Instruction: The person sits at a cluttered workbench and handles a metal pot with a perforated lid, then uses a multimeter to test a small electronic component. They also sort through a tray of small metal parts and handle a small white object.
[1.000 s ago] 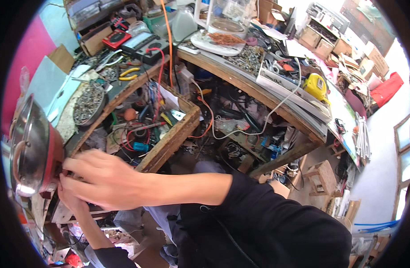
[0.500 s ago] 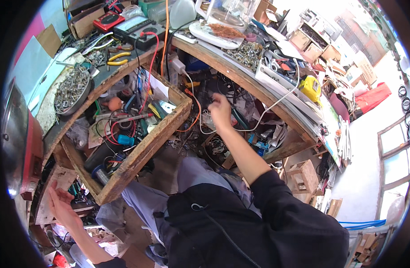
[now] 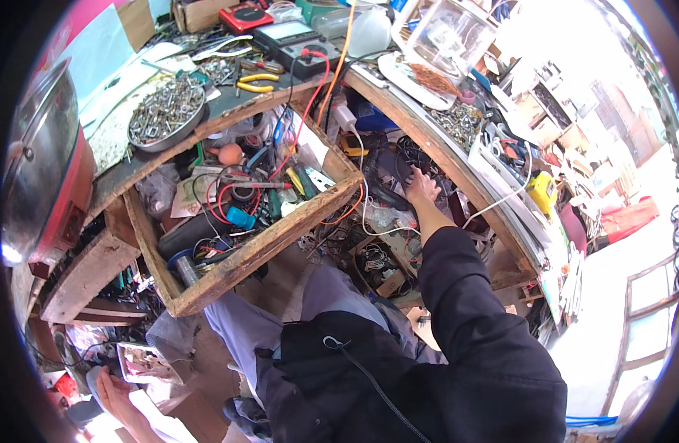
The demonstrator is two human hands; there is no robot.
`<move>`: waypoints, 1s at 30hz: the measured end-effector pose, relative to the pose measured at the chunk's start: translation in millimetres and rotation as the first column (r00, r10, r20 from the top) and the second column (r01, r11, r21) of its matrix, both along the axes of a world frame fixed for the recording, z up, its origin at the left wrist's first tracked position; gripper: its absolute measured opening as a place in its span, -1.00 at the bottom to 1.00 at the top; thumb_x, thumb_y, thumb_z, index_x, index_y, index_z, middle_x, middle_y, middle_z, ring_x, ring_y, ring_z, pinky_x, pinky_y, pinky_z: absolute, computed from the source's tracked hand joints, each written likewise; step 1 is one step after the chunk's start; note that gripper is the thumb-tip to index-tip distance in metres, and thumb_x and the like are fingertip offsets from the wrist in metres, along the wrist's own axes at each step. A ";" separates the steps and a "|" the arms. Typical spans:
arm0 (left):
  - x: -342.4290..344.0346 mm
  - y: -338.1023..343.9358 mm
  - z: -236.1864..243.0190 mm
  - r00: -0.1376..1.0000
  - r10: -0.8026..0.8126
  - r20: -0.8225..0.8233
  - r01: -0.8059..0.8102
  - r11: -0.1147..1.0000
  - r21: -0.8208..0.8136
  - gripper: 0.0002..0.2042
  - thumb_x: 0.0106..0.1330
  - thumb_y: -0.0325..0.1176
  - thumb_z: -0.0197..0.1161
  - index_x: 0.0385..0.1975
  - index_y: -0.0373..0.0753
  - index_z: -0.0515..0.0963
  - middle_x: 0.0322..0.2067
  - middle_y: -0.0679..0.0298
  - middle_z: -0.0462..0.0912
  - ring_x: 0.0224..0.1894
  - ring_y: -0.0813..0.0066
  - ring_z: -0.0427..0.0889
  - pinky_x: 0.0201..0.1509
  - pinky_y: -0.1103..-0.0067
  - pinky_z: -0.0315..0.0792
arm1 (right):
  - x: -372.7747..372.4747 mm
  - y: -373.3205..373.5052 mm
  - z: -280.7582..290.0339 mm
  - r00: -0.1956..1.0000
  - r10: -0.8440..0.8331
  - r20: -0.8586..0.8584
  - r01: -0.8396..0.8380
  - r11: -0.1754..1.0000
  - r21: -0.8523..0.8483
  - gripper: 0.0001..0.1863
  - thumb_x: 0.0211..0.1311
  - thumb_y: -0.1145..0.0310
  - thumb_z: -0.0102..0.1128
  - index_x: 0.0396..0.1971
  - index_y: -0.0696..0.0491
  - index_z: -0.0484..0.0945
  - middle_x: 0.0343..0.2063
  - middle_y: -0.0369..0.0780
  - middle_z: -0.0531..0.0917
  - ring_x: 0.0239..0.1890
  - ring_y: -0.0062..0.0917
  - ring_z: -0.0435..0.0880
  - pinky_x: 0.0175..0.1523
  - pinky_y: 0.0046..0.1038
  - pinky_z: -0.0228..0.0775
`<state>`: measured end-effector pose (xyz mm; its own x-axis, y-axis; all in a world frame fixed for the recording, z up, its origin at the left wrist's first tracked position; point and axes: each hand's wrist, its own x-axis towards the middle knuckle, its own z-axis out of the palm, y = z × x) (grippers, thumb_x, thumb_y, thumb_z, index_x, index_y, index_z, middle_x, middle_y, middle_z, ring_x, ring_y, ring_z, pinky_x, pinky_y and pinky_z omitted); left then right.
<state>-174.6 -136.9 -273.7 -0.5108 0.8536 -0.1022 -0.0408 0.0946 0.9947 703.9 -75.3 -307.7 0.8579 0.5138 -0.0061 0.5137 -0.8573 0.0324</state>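
My right hand reaches into the cluttered space under the right part of the bench, its fingers apart over a heap of black cables. A dark, elongated object lies just left of it, and I cannot make out its kind. My left hand hangs low at the left, fingers stretched out and nothing visible in them. It is nearest to a white-rimmed tray or box and a cardboard box.
The wooden drawer stands pulled out, full of tools and wires. On the bench are a bowl of screws, yellow-handled pliers, a multimeter and a yellow tape measure. A white cord loops across the right bench edge.
My right hand has moved right and farther over the black cables. My left hand has dropped lower, away from the drawer's left side. The view has turned, shifting the bench rightward.
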 end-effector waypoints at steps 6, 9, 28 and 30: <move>15.1 -30.6 -25.7 1.000 0.016 -0.007 -0.017 0.995 -0.099 -0.73 0.55 -0.19 0.15 0.06 -0.21 0.59 -0.44 0.51 0.52 -0.44 0.79 0.43 -0.38 0.75 0.31 | 2.5 -9.9 -5.5 0.954 0.145 0.261 -0.161 0.986 0.040 -0.79 0.20 0.26 0.29 -0.17 -0.15 0.74 -0.06 -0.23 0.69 0.15 -0.33 0.59 0.23 -0.09 0.31; 26.4 -24.8 -22.8 1.000 -0.014 -0.026 0.012 0.997 -0.074 -0.74 0.57 -0.21 0.10 0.05 -0.21 0.59 -0.48 0.49 0.50 -0.46 0.77 0.44 -0.41 0.73 0.33 | 5.2 -8.9 -10.0 0.945 0.086 0.315 -0.151 0.970 0.190 -0.83 0.19 0.26 0.28 -0.25 -0.10 0.75 -0.10 -0.20 0.70 0.09 -0.33 0.63 0.20 -0.12 0.35; 57.8 28.5 -16.4 0.974 -0.223 0.030 0.224 0.973 -0.054 -0.78 0.53 -0.27 0.18 -0.02 -0.25 0.61 -0.43 0.46 0.55 -0.48 0.76 0.45 -0.43 0.71 0.37 | 73.1 -12.7 -18.3 0.970 -0.076 0.229 -0.023 0.916 0.401 -0.56 0.28 0.21 0.23 0.13 0.01 0.55 0.12 -0.02 0.62 0.17 -0.06 0.60 0.24 -0.11 0.44; 52.9 14.8 -14.7 0.985 -0.174 0.006 0.174 0.983 -0.066 -0.79 0.53 -0.29 0.18 -0.02 -0.25 0.62 -0.45 0.46 0.55 -0.48 0.77 0.44 -0.43 0.72 0.36 | 25.0 4.2 -1.1 0.956 -0.083 0.280 -0.074 0.859 0.507 -0.59 0.25 0.26 0.23 0.09 0.00 0.61 0.06 -0.02 0.65 0.12 -0.04 0.62 0.21 -0.07 0.45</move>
<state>-121.7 -122.1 -288.4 -0.3553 0.9207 -0.1615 -0.0185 0.1658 0.9860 728.9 -71.1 -308.8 0.7841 0.3728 0.4961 0.5454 -0.7954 -0.2643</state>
